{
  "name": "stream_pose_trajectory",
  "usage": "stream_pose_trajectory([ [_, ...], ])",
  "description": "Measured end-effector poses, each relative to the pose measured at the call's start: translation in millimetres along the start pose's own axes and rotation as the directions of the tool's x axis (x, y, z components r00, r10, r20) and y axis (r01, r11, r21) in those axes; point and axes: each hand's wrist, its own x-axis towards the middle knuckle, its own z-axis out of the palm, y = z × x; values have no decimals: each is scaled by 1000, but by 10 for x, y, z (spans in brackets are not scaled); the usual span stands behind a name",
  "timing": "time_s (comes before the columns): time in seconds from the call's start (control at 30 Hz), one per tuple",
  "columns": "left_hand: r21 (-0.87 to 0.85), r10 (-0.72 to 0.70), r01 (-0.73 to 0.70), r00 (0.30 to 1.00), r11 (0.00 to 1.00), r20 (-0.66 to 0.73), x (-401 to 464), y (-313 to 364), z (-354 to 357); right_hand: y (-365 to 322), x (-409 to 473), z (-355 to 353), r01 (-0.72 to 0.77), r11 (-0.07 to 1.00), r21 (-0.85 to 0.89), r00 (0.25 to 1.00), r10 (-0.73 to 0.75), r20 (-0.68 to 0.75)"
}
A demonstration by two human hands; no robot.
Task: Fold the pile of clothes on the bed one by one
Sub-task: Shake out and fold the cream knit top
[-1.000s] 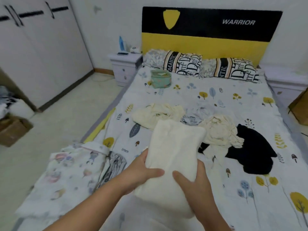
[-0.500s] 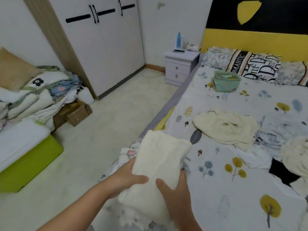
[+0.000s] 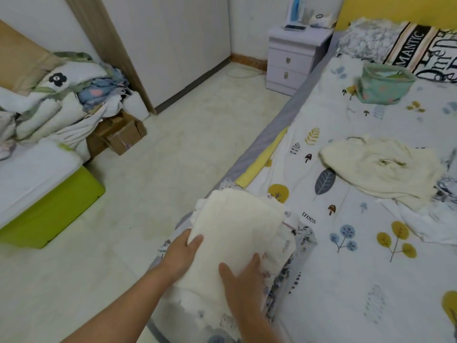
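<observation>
In the head view, the person is setting a folded cream garment (image 3: 237,233) onto a stack of folded printed clothes (image 3: 289,246) at the near left corner of the bed (image 3: 346,293). The left hand (image 3: 181,253) grips the garment's left edge, thumb on top and the other fingers hidden beneath it, while the right hand (image 3: 243,280) lies over its near end with the thumb spread on the fabric; whether its fingers curl under cannot be told. To finish this step well, the person should probably lower the garment flat and square to the stack, keep it back from the bed edge so it does not slide to the floor, then draw both hands out sideways without dragging the layers open. Further up the bed from the stack, 1 loose cream garment (image 3: 378,167) and other unfolded pieces remain.
</observation>
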Motion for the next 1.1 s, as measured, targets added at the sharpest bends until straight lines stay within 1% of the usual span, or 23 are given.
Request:
stream_pose_trajectory([
  [0.03, -60, 38, -43, 996, 997, -75, 8, 2, 19, 6, 11, 8, 41, 998, 42, 999, -40, -19],
  [0.1, -191, 61, -96, 981, 977, -182, 8, 17, 27, 24, -3, -11, 146, 983, 115, 987, -136, -87],
  [0.13, -210, 55, -98, 978, 973, -201, 12, 7, 36, 48, -6, -18, 171, 979, 111, 983, -161, -91],
  [0.17, -178, 51, -85, 980, 980, -190, 17, -27, 55, 79, -6, -17, 166, 983, 83, 985, -161, -64],
  [0.2, -91, 34, -49, 987, 995, -158, 13, -77, 80, 120, -1, -4, 119, 992, 29, 993, -119, -20],
  [0.23, 33, 25, -21, 991, 999, -134, 16, -145, 109, 141, 9, -16, 49, 997, -58, 999, -48, 23],
  [0.27, 180, 46, -18, 988, 983, -149, 29, -216, 121, 146, 11, -27, -11, 985, -170, 999, 18, 42],
  [0.3, 308, 115, -50, 973, 950, -199, 25, -236, 102, 105, 6, -47, -23, 963, -269, 1000, 27, 11],
  [0.33, 410, 240, -124, 940, 904, -244, 36, -241, 75, 52, -17, -51, 20, 937, -348, 996, -49, -75],
  [0.37, 503, 398, -233, 883, 832, -250, 55, -226, 48, -2, -41, -39, 104, 906, -410, 961, -197, -192],
  [0.4, 584, 538, -344, 820, 736, -195, 70, -186, 18, -62, -69, -11, 170, 879, -445, 910, -313, -272],
  [0.43, 651, 639, -447, 765, 614, -79, 96, -147, -7, -93, -77, 42, 221, 848, -482, 873, -393, -291],
  [0.47, 703, 707, -531, 705, 473, 56, 146, -137, -8, -95, -73, 107, 261, 808, -528, 857, -446, -259],
  [0.5, 725, 714, -586, 674, 363, 188, 220, -165, 0, -65, -54, 177, 285, 763, -580, 863, -468, -191],
  [0.53, 729, 691, -620, 662, 288, 290, 298, -207, 20, 21, -5, 253, 314, 712, -628, 857, -497, -135],
  [0.57, 727, 658, -641, 661, 245, 361, 388, -283, 52, 106, 51, 295, 336, 679, -652, 853, -513, -95],
  [0.6, 726, 634, -651, 662, 223, 399, 470, -373, 104, 214, 119, 330, 342, 666, -663, 865, -499, -55],
  [0.67, 714, 601, -655, 682, 247, 417, 578, -527, 224, 395, 245, 340, 353, 647, -676, 875, -484, -5],
  [0.73, 707, 589, -642, 706, 296, 394, 665, -626, 329, 505, 348, 349, 377, 635, -675, 867, -498, 16],
  [0.87, 680, 535, -636, 741, 366, 405, 807, -649, 367, 504, 489, 364, 369, 613, -699, 879, -475, 46],
  [1.0, 687, 530, -631, 744, 359, 407, 813, -608, 349, 452, 472, 333, 349, 623, -700, 902, -426, 72],
  [1.07, 701, 493, -605, 772, 377, 401, 731, -476, 308, 387, 439, 307, 333, 642, -691, 925, -366, 106],
  [1.1, 731, 476, -574, 792, 370, 381, 673, -387, 287, 328, 414, 260, 328, 654, -682, 933, -339, 123],
])
